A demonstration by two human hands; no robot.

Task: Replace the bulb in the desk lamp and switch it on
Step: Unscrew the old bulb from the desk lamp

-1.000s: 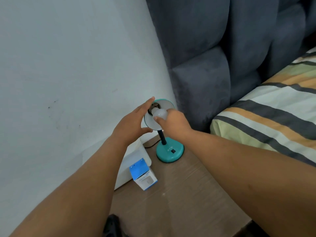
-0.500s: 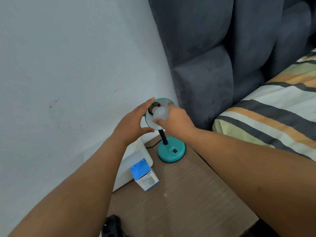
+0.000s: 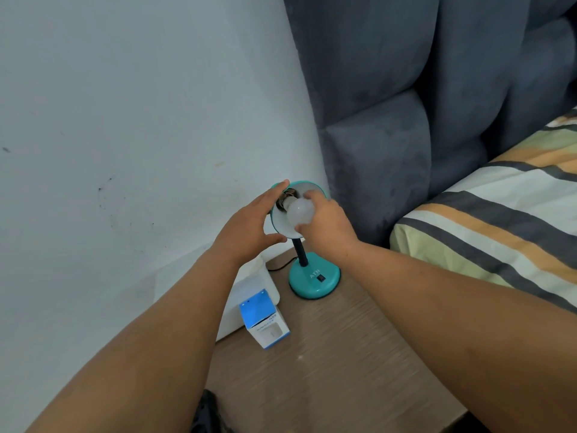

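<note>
A teal desk lamp stands at the back of the wooden bedside table, its round base carrying a black rocker switch. Its shade is tilted up towards me, showing the white inside. A frosted white bulb sits at the metal socket in the shade. My right hand grips the bulb with thumb and fingers. My left hand holds the shade's left rim, index finger along the top edge and thumb below. The lamp is unlit.
A blue-and-white bulb box stands upright on the table beside a white box against the wall. A black cord runs behind the lamp. A dark object lies at the table's near edge. Grey headboard and striped bedding lie right.
My right hand has shifted round the bulb, so more of the bulb shows now. My left hand stays on the shade. The camera view has drifted slightly.
</note>
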